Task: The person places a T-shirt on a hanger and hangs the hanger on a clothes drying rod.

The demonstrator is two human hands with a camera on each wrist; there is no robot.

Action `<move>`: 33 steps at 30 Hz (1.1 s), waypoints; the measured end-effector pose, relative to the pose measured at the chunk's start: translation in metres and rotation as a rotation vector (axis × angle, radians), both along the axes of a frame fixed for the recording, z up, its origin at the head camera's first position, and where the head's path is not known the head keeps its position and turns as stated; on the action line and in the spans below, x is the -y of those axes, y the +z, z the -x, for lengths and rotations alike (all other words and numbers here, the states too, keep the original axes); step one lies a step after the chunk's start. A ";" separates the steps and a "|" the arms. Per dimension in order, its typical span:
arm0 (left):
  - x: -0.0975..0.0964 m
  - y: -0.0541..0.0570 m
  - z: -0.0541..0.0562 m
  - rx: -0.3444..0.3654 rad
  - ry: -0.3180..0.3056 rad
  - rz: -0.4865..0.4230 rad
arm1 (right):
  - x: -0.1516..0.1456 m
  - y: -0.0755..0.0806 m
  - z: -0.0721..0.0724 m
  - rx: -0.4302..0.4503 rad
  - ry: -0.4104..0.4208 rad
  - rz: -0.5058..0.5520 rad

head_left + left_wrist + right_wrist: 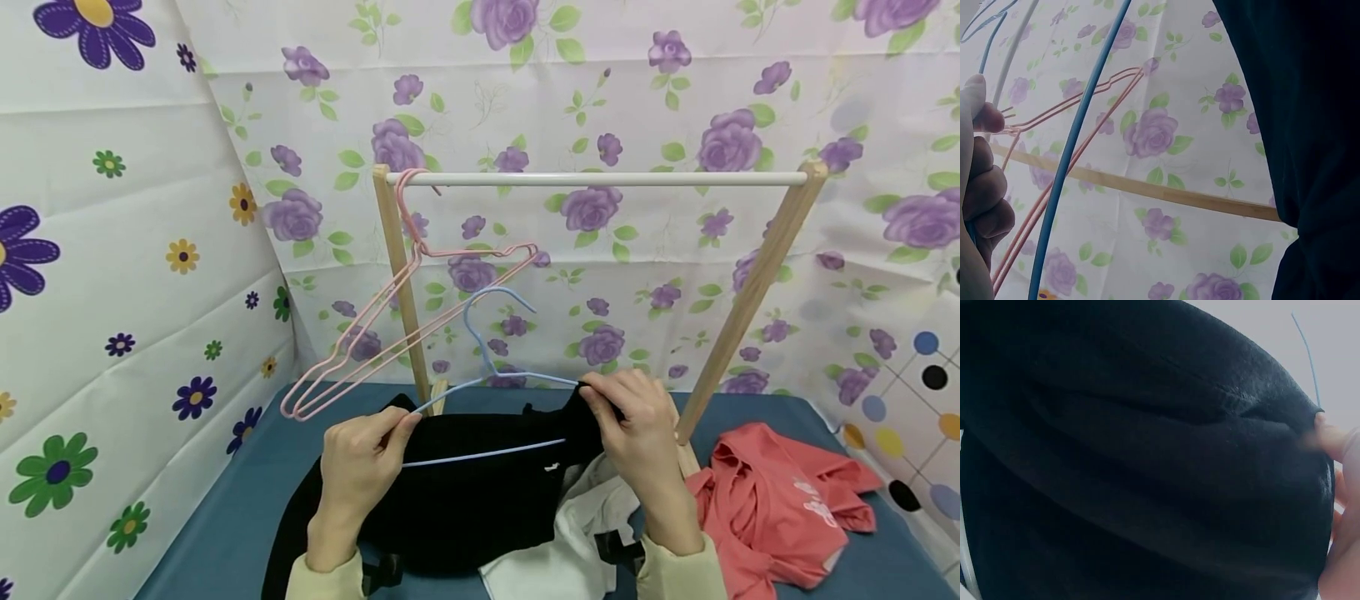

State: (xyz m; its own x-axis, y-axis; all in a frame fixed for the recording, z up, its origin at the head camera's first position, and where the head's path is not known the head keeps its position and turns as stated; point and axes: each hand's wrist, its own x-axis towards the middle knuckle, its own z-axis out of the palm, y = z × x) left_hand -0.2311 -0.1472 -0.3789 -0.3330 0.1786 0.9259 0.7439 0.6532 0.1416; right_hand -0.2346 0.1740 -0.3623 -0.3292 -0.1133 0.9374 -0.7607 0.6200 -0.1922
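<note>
pinching with bent fingers, the left hand (pixel 363 467) held one arm of the blue hanger (pixel 483 455), while the right hand (pixel 637 421) gripped the black garment (pixel 480 508) at the hanger's other end. the garment sagged between them over the tabletop (pixel 225 500). it looked soft and floppy, best taken by its edges; the slim hanger seemed light and stiff. the garment's small white mark (pixel 552 467) was unreadable.

Blue hanger (pixel 483 455), black garment (pixel 472 512) — purple-flowered backdrop (pixel 555 108)
</note>
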 end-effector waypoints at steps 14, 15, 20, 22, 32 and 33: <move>-0.008 -0.002 0.001 0.005 -0.031 0.005 | 0.020 0.004 -0.009 -0.016 -0.037 0.051; -0.009 -0.002 0.001 0.004 -0.032 0.006 | 0.021 0.005 -0.009 -0.020 -0.038 0.052; -0.013 -0.004 0.001 0.005 -0.042 0.021 | 0.027 0.005 -0.010 -0.031 -0.030 0.056; -0.015 -0.005 0.001 0.012 -0.054 0.028 | 0.029 0.006 -0.010 -0.029 -0.024 0.056; -0.025 -0.007 0.002 0.009 -0.086 0.057 | 0.035 0.005 -0.012 -0.015 -0.001 0.049; -0.026 -0.008 0.002 0.007 -0.084 0.061 | 0.036 0.005 -0.012 -0.013 0.001 0.043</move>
State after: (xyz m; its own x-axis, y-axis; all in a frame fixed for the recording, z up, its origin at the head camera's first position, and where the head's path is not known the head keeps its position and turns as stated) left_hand -0.2334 -0.1213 -0.3866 -0.3210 0.2621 0.9101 0.7956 0.5959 0.1089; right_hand -0.2228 0.1385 -0.3574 -0.3166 -0.0727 0.9458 -0.7639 0.6107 -0.2088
